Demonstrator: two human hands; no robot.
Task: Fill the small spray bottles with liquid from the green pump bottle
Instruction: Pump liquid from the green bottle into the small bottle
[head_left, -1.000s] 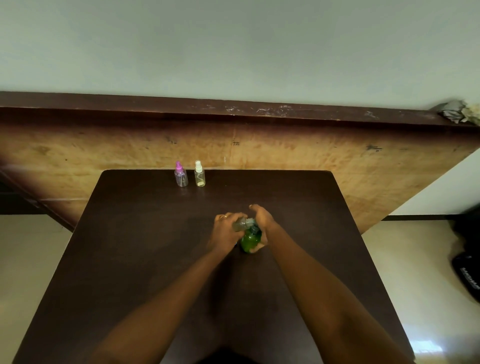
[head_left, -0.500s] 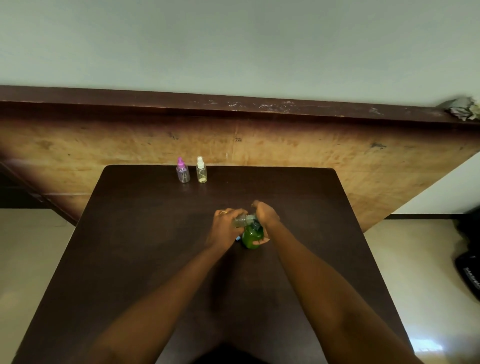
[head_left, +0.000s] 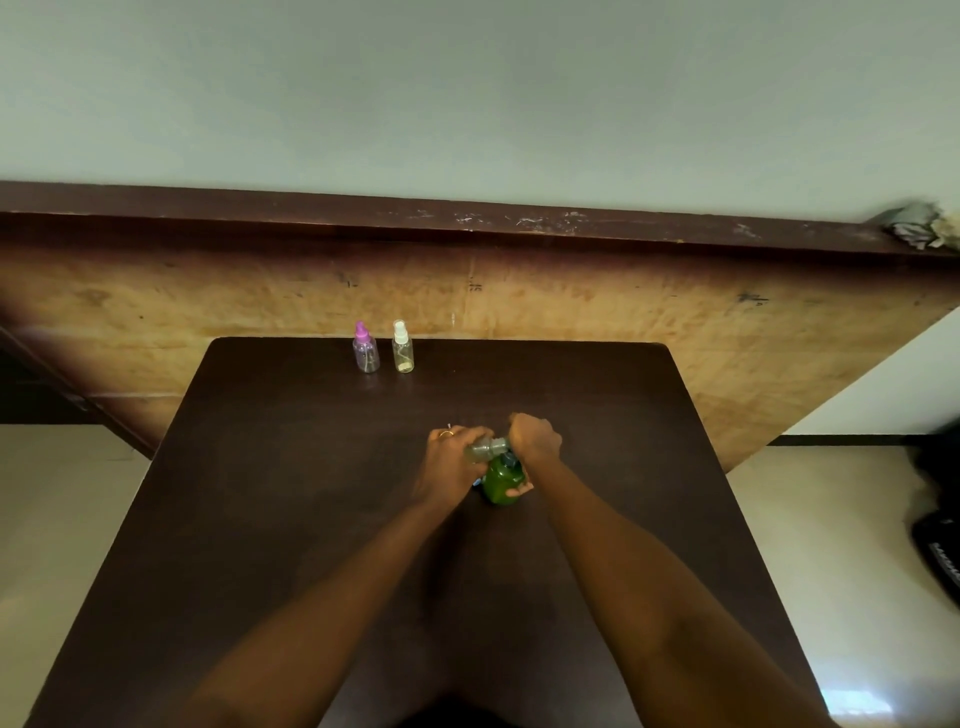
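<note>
right hand (head_left: 536, 442) wraps green bottle (head_left: 500, 482) | left hand (head_left: 451, 461) grips its pump (head_left: 487, 448) | likely rigid, slick plastic: steady body, turn at collar

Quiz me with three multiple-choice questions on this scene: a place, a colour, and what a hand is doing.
1. Where do the two capped spray bottles stand? A) at the far edge of the table B) by the person's elbows C) on the floor
2. Their caps? A) both blue B) one pink cap, one white cap C) red and black
3. What is the right hand doing? A) lying flat B) pointing at the wall C) gripping the green pump bottle

Answers: A, they stand side by side there; B, the caps show it; C, its grip closes round it, while the left hand holds a small clear bottle at the pump.
</note>
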